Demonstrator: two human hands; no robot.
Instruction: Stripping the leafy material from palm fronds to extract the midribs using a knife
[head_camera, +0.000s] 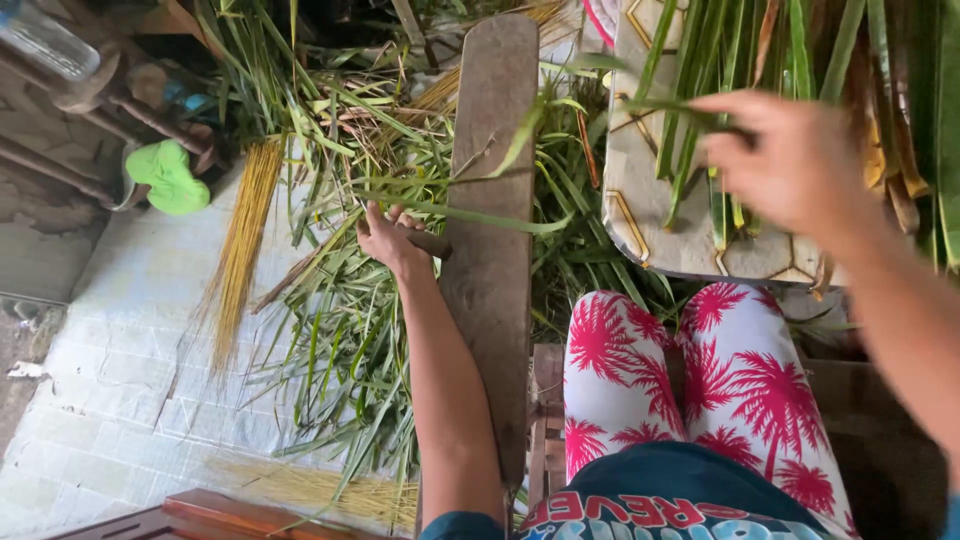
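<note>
The left hand (392, 240) closes on a dark handle (432, 243) beside the wooden plank (492, 200); the right hand (785, 160) pinches a green leaf strip (680, 115), which could tear or slip loose.

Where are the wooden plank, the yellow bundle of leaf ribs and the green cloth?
wooden plank (497, 150), head view, upper face.
yellow bundle of leaf ribs (243, 240), head view, mid-length.
green cloth (168, 178), head view, centre.

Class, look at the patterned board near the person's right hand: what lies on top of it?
Long green leaf strips lie across the patterned board, with some brown dried ones at the right. The right hand pinches one strip. The leaves and the hand hide much of the board.
</note>
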